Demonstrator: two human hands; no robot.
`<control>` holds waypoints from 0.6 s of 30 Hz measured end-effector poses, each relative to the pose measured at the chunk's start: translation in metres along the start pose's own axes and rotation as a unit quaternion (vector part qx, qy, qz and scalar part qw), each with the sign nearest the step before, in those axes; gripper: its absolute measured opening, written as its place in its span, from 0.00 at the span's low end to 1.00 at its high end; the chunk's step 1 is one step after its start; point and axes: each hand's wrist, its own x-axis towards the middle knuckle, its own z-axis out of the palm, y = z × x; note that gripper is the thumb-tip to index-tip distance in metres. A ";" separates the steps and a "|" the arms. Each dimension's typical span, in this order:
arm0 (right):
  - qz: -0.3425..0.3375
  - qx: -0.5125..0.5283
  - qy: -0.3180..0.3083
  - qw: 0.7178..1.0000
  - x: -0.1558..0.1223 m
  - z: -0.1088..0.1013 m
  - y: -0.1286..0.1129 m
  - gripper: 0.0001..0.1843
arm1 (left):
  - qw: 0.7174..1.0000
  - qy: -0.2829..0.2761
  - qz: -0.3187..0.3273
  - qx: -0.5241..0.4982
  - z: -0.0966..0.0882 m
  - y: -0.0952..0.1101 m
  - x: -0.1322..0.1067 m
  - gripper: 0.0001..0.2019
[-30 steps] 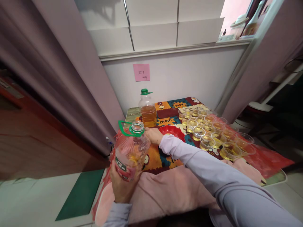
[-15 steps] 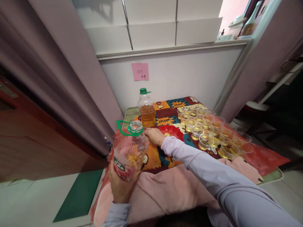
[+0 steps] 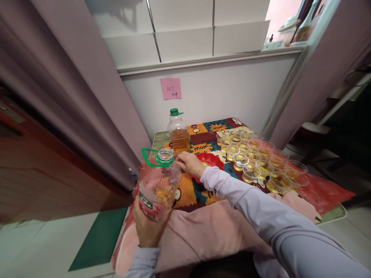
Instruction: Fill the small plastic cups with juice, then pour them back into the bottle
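One open bottle is seemingly being steadied, left hand curled round it, right hand with fingers bunched beside its shoulder, any pinch unclear; the next move calls for keeping it upright

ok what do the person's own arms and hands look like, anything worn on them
The left hand and right hand are bare, with no gloves visible. The right sleeve is long, plain pale lavender-grey fabric, wrinkled near the wrist. The left sleeve matches in colour, though only its lower end shows.
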 end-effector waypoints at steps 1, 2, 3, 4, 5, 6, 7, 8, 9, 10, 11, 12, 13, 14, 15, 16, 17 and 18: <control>-0.002 0.005 0.010 1.000 0.000 -0.004 -0.001 0.05 | 1.000 -0.002 -0.002 -0.003 0.000 -0.001 0.000 0.63; -0.003 0.009 0.018 1.000 0.000 -0.008 -0.002 0.06 | 1.000 -0.003 -0.004 -0.004 0.000 -0.002 -0.001 0.64; -0.002 0.011 0.026 1.000 0.000 -0.012 -0.002 0.06 | 1.000 -0.002 -0.004 -0.004 0.000 -0.002 -0.001 0.64; 0.001 0.013 0.033 0.999 0.000 -0.017 -0.002 0.05 | 1.000 -0.002 -0.004 -0.002 0.000 -0.002 -0.001 0.64; 0.005 0.012 0.038 0.999 0.000 -0.022 0.000 0.05 | 1.000 0.000 -0.005 0.000 0.000 -0.002 -0.001 0.63; 0.010 0.010 0.044 0.999 0.000 -0.028 0.002 0.05 | 1.000 -0.001 -0.007 0.002 -0.001 -0.002 -0.001 0.63; 0.015 0.007 0.050 0.999 0.000 -0.033 0.005 0.05 | 1.000 -0.002 -0.009 0.002 -0.001 -0.002 -0.002 0.62; 0.021 0.003 0.056 0.998 -0.001 -0.040 0.009 0.06 | 1.000 -0.004 -0.010 0.002 -0.001 -0.002 -0.002 0.62; 0.028 -0.003 0.061 0.998 -0.003 -0.046 0.015 0.07 | 1.000 -0.004 -0.012 0.000 -0.001 -0.002 -0.002 0.62; 0.036 -0.010 0.064 0.997 -0.006 -0.052 0.021 0.08 | 1.000 -0.004 -0.012 -0.002 -0.001 -0.002 -0.003 0.63; 0.044 -0.018 0.065 0.997 -0.011 -0.057 0.027 0.08 | 1.000 -0.003 -0.012 -0.004 -0.001 -0.003 -0.003 0.64; 0.054 -0.027 0.064 0.996 -0.017 -0.061 0.034 0.08 | 1.000 -0.003 -0.012 -0.006 0.000 -0.004 -0.003 0.64; 0.064 -0.036 0.060 0.996 -0.024 -0.064 0.041 0.08 | 1.000 -0.002 -0.012 -0.007 0.000 -0.005 -0.004 0.65; 0.074 -0.044 0.056 0.995 -0.033 -0.066 0.048 0.08 | 1.000 -0.001 -0.012 -0.005 0.001 -0.005 -0.004 0.65; 0.085 -0.052 0.051 0.994 -0.042 -0.066 0.054 0.08 | 1.000 0.001 -0.009 -0.002 0.001 -0.006 -0.004 0.65; 0.094 -0.059 0.044 0.993 -0.052 -0.065 0.060 0.09 | 1.000 0.004 -0.004 0.001 0.001 -0.006 -0.004 0.65; 0.101 -0.064 0.037 0.992 -0.061 -0.063 0.064 0.09 | 1.000 0.006 0.004 0.004 0.002 -0.005 -0.003 0.65; 0.108 -0.069 0.031 0.991 -0.069 -0.061 0.068 0.09 | 1.000 0.008 0.013 0.006 0.002 -0.005 -0.003 0.65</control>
